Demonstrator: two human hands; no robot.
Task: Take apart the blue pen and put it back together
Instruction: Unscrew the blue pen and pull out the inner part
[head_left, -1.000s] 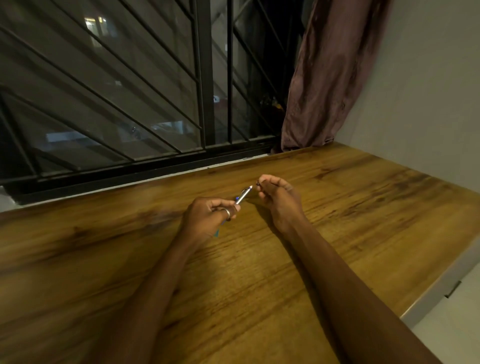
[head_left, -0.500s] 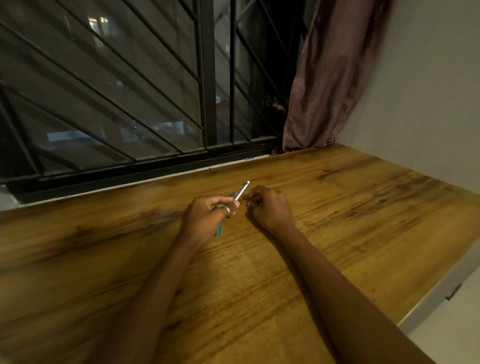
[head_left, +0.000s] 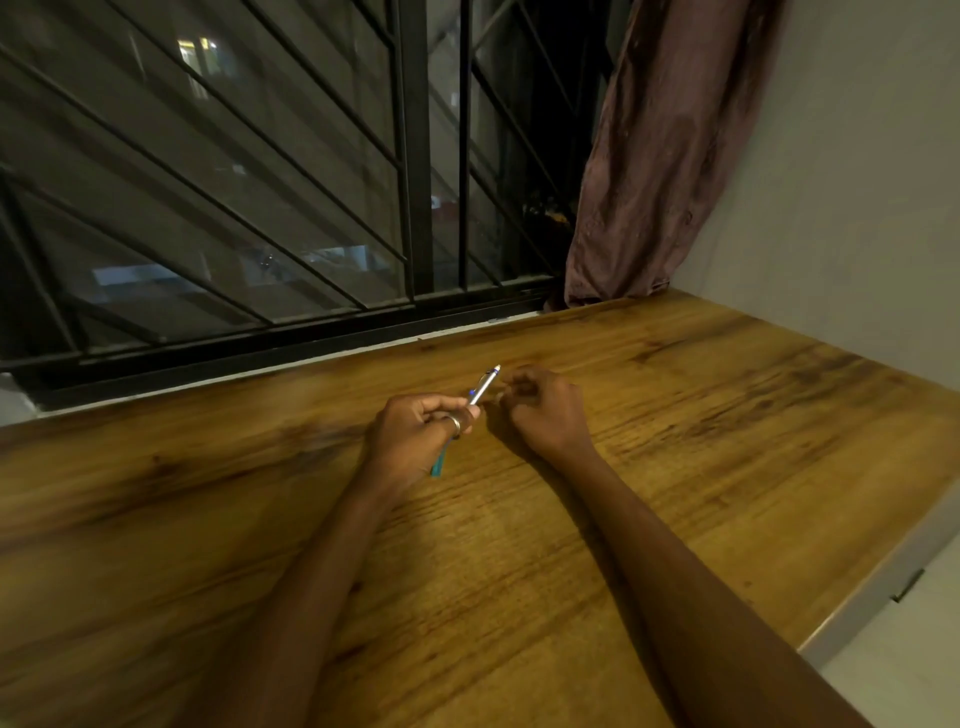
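Blue pen (head_left: 479, 393): gripped by the curled left hand (head_left: 418, 428) above mid-table (head_left: 727, 441), silver end angled toward the window grille (head_left: 260, 208). Right hand (head_left: 543, 410): curled just beside that end, contents indiscernible. Wood runs wide to the sill, curtain (head_left: 649, 182) and pale right edge.

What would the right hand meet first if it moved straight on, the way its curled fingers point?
Probably the blue pen, whose silver end sticks out of the left hand just beside the right hand; depth is unclear, so it might pass it.
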